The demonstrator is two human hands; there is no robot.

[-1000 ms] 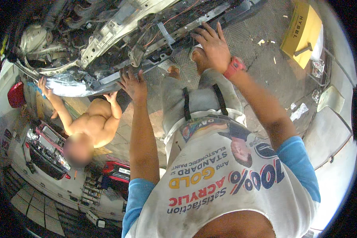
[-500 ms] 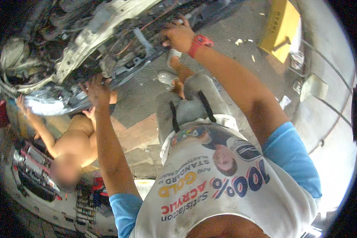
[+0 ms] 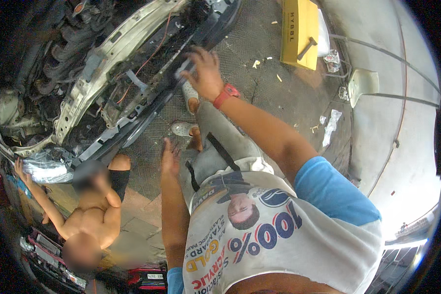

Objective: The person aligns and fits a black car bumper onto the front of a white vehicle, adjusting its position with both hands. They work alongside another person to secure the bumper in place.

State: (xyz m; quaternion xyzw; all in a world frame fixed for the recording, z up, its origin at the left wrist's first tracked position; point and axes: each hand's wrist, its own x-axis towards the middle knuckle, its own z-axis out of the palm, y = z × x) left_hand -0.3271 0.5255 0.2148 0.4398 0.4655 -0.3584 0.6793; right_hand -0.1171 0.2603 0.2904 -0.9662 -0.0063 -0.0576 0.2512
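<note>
The two bare hands were held apart from each other, with nothing seen to be gripped in either. The right hand [image 3: 207, 76], banded at the wrist by a red watch [image 3: 226, 95], was raised with its fingers spread beside the long, dark-grey bumper [image 3: 159, 105]; whether the bumper was touched by the fingertips could not be told. The left hand [image 3: 170, 159] was held up nearly edge-on, well clear of the bumper and lower in the view, and was left empty. The bumper was set slantwise along the front of an opened car, just outside a pale, hole-punched metal crossmember [image 3: 90, 90], behind which a dark, grimy engine bay [image 3: 59, 59] was exposed. At the far lower end, a clear, glossy headlamp [image 3: 46, 169] was reached by a hand [image 3: 22, 171] of a bare-backed co-worker [image 3: 90, 218], by whom a low position was taken near that corner. Pale perforated clogs [image 3: 183, 129] were worn on the dark, textured floor [image 3: 245, 98]. To the upper right, a dark T-shaped tool [image 3: 307, 49] was laid on a yellow rectangular box [image 3: 296, 29].
</note>
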